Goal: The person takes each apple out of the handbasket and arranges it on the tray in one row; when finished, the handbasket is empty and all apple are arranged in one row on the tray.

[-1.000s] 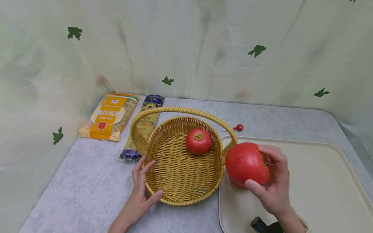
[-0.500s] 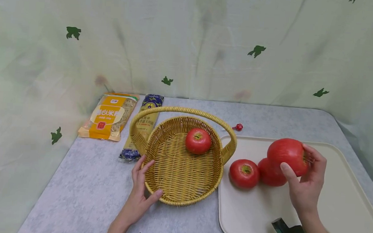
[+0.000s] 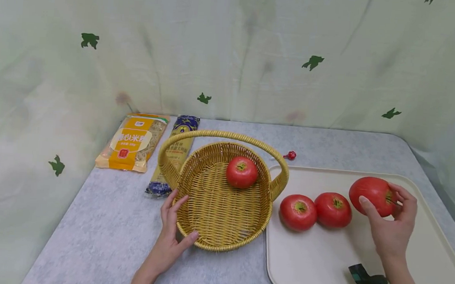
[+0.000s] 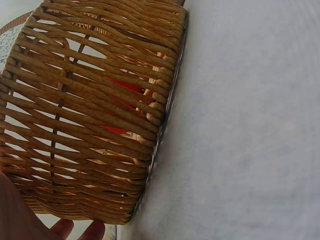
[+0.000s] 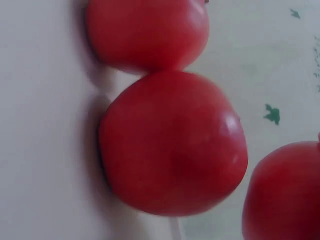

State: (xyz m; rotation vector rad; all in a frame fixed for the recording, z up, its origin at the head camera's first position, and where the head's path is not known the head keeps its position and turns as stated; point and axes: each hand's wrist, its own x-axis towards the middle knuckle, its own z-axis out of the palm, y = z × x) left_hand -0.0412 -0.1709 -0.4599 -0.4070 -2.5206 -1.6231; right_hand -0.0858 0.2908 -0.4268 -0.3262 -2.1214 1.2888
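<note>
In the head view, grips a red fruit [image 3: 370,193] over the tray [image 3: 314,264] with the right hand [image 3: 396,224], with thumb and fingers curled round it; could lose it through a slip on smooth, round skin, or set the leftmost fruit [image 3: 298,212] and its touching neighbour [image 3: 333,209] rolling by a bump. Touches the rim of the wicker basket [image 3: 221,248] with the left hand [image 3: 173,232], with fingers spread, holding nothing; might tilt it by pressing too hard. Contains one lone fruit [image 3: 242,172], toward the far right side. In the left wrist view, shows red through the weave. In the right wrist view, shows two touching fruits and a third apart, without fingers in sight; cannot tell their hold there.
</note>
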